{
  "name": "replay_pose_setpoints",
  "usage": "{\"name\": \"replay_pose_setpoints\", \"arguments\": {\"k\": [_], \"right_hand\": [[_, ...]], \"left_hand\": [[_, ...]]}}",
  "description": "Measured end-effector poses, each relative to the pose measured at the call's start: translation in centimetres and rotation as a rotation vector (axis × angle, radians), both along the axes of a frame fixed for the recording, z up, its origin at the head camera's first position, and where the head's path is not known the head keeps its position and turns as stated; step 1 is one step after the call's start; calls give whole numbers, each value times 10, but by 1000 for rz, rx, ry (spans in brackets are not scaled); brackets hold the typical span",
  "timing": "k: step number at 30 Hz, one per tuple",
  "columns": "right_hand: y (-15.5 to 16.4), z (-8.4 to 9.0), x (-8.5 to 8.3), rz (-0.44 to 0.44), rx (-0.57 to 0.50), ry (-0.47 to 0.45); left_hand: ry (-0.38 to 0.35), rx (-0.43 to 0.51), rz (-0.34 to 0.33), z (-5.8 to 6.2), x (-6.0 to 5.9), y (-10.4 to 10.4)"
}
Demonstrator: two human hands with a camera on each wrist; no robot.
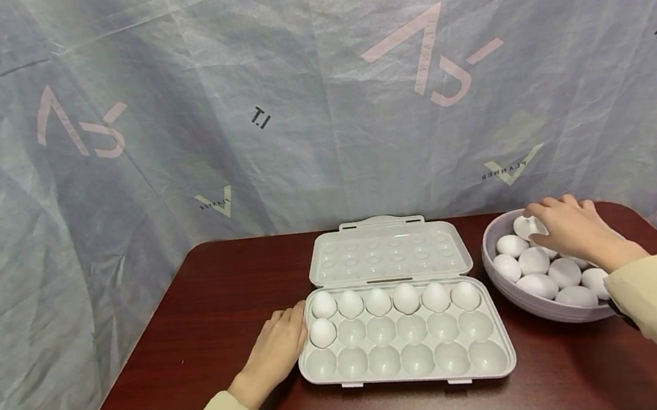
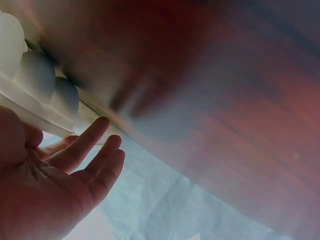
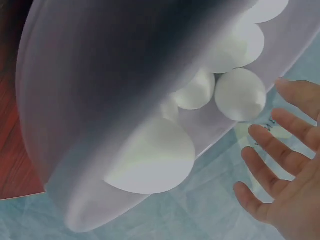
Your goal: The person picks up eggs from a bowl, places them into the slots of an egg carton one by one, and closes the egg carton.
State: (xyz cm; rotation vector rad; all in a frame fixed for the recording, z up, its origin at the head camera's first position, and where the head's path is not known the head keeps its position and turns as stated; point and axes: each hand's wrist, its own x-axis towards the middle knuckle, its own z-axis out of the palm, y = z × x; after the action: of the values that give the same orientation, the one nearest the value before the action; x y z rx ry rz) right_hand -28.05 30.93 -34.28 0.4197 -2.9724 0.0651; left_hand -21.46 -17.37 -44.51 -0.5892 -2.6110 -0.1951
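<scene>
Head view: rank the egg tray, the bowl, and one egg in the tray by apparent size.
1. egg tray, lid open
2. bowl, clearly smaller across
3. egg in the tray's second row, smallest by far

All sit at similar depth, so the ranking holds.

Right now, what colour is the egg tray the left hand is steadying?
Pale grey, lid included: the egg tray shows best in the head view, beside the left hand.

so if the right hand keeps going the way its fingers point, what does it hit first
Probably the egg at the far side of the bowl; the right hand reaches over the pile with its fingertips already at it, though contact is unclear.
</scene>
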Motion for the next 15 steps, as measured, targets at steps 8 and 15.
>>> {"name": "replay_pose_setpoints", "arguments": {"k": [8, 15], "right_hand": [[5, -5, -9, -7, 23, -57], [4, -8, -11, 9, 44, -63]], "left_hand": [[-9, 7, -9, -1, -1, 0], [-6, 4, -2, -1, -1, -1]]}}
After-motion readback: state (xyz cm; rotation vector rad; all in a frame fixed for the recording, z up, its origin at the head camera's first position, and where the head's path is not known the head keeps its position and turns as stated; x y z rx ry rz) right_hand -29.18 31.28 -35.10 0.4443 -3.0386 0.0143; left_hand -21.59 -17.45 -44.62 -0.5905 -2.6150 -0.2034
